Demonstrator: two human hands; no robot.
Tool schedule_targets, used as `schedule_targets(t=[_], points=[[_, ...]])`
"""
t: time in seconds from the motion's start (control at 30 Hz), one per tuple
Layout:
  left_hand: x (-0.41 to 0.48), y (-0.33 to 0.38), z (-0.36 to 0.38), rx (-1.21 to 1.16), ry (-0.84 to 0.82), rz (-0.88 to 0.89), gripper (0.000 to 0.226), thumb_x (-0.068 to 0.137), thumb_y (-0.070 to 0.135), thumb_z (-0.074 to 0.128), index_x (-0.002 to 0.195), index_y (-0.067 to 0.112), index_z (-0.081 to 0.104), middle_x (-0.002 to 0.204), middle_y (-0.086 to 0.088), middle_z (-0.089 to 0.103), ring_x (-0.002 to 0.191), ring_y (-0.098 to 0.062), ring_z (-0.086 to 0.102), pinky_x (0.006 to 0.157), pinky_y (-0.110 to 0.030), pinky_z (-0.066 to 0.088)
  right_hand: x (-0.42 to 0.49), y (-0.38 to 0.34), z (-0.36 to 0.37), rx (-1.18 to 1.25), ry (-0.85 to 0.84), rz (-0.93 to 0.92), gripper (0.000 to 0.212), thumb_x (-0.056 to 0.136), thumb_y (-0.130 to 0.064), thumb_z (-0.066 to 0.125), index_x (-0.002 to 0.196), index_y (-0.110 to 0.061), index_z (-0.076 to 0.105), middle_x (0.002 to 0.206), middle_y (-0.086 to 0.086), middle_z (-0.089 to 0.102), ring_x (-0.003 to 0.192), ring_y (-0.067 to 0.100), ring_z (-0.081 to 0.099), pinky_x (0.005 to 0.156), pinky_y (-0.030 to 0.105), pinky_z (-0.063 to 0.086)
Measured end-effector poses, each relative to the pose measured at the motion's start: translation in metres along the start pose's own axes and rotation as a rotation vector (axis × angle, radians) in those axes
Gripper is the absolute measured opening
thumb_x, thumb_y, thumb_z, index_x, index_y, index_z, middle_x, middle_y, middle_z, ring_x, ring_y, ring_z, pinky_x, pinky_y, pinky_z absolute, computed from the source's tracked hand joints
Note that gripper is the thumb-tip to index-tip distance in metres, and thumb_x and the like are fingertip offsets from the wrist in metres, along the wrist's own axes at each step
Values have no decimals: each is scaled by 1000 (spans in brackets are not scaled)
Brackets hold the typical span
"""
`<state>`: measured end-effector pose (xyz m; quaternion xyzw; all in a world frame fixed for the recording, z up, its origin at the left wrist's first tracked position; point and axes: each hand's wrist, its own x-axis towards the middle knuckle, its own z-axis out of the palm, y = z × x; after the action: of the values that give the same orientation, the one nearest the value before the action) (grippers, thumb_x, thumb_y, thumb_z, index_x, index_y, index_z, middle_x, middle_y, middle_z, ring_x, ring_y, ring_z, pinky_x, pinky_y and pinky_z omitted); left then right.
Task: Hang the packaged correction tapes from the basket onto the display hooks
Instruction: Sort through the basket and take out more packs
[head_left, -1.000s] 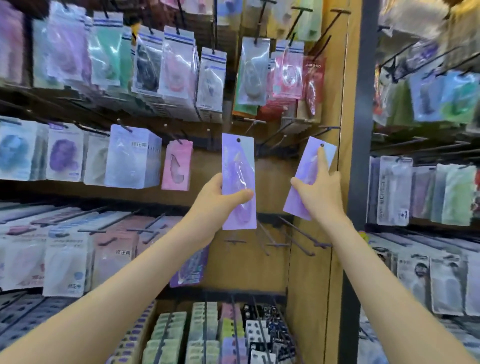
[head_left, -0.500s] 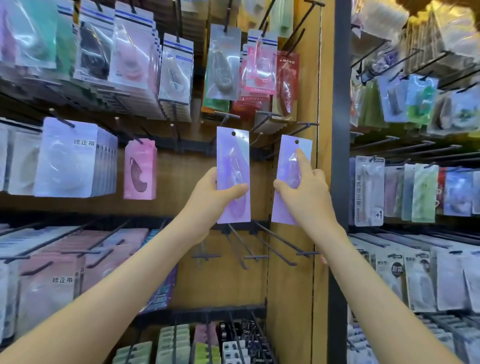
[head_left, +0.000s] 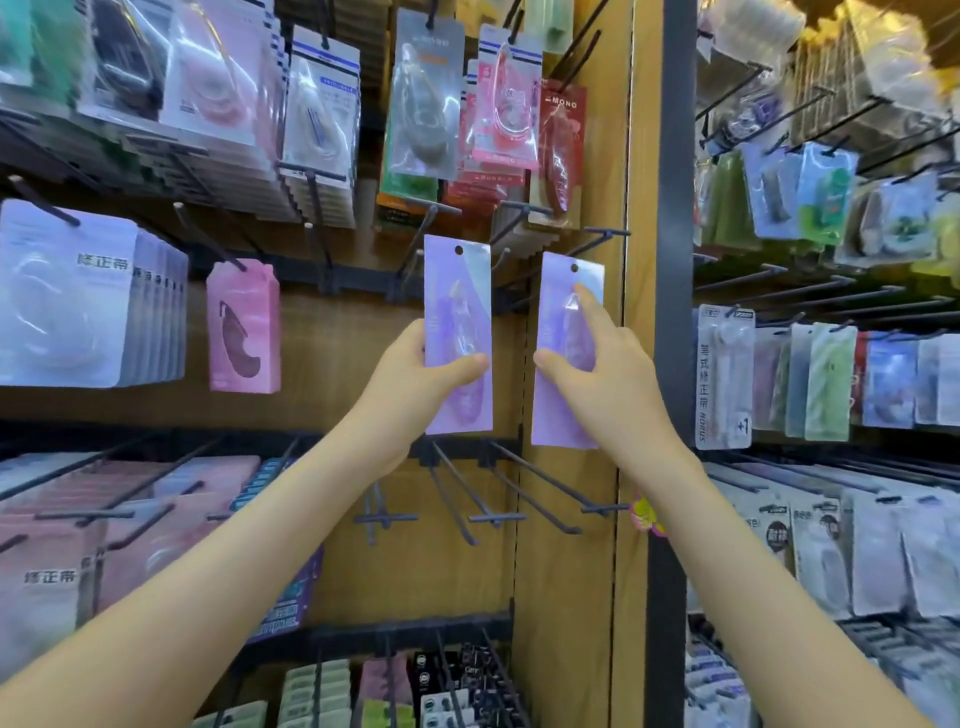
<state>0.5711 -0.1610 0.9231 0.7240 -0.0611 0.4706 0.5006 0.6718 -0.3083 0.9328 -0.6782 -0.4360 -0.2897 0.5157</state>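
Head view: your left hand (head_left: 410, 384) grips one purple correction-tape pack (head_left: 457, 291), thumb across its front, just left of the wooden upright (head_left: 571, 597). Your right hand (head_left: 608, 384) pinches a second pack (head_left: 556, 312) in front of that upright, index finger laid up the blister. Both look light, stiff-carded and slick, so hold low and keep the punched holes free for the bare hooks (head_left: 597, 236) above.
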Motion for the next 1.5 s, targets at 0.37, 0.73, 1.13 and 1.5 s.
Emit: schedule_targets(t=[0.37,0.73,1.13,1.5], points=[[4,-6,1,72,23,-25,38,90,26,67,124,21,48,115,2,62,104,-14,64,76,-27,57,-1,5,-2,-198,-13,24,70,96,-36,51,152,-43,10,109,0,35,73,10,40,55,17,28],[4,0,10,34,52,-53,44,90,25,68,129,17,50,121,0,63,108,-17,64,84,-35,58,11,4,-4,-193,-66,90,66,97,-35,50,152,-40,15,110,3,37,88,22,41,67,32,34],[-22,11,-14,129,26,-26,37,90,20,69,123,18,53,115,1,68,101,-15,68,88,-37,57,77,43,69,-168,-285,226,79,99,-22,50,154,-38,-4,140,16,44,107,34,55,69,30,44],[-20,16,-6,250,-1,40,39,83,26,70,120,25,55,109,6,68,97,-9,67,87,-36,57,-3,-31,44,372,-152,-172,60,93,-32,61,143,-43,29,123,-21,51,100,-2,59,76,13,48]])
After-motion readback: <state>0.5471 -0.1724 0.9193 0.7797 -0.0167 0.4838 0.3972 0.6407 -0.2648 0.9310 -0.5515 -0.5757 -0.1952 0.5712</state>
